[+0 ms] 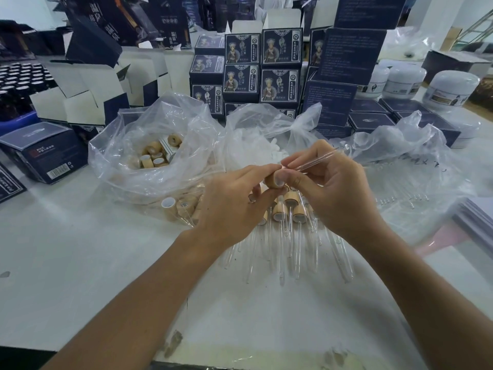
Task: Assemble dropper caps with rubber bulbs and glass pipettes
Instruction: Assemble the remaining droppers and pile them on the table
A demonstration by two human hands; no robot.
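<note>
My left hand point(234, 198) grips a wood-coloured dropper cap point(272, 180) between fingers and thumb, its open end turned right. My right hand point(330, 188) pinches a clear glass pipette point(320, 159) that slants up to the right, its near end at the cap's opening. Beneath my hands lie several assembled droppers point(286, 225), caps away from me and glass tubes pointing toward me. A clear bag point(149, 145) at the left holds loose caps point(156, 156). A middle bag holds white rubber bulbs point(256, 153). Loose pipettes point(394, 193) lie in a bag at the right.
Dark blue printed boxes point(261, 68) are stacked behind the bags, with open white-flapped cartons point(88, 92) to the left. White jars point(450, 89) stand at the back right. A stack of sheets point(474, 222) lies at the right edge. The white table point(80, 263) is bare nearest me.
</note>
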